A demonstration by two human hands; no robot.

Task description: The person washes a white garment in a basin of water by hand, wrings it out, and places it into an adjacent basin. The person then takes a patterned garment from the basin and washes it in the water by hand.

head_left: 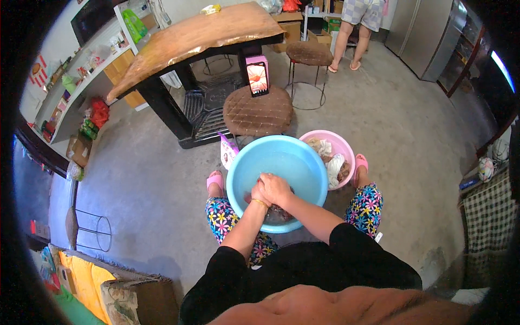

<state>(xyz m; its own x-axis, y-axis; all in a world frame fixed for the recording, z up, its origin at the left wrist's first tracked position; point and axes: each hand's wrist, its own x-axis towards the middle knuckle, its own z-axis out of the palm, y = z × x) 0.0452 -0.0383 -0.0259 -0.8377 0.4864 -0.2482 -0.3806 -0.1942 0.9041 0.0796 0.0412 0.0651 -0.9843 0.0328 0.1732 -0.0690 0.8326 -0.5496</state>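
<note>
A blue basin of water stands on the floor between my knees. Over its near half, my left hand and my right hand are pressed together, the right partly covering the left. Their fingers are closed around a dark, wet cloth, which hangs into the water below my wrists. Most of what lies between the palms is hidden. At the basin's right side sits a pink basin holding white and brown clothes. A purple-and-white bag stands against the left side of the blue basin.
Just beyond the blue basin, a brown padded stool bears an upright phone. A dark-legged table stands behind it, with a second stool to the right. Another person is at the back near a grey refrigerator.
</note>
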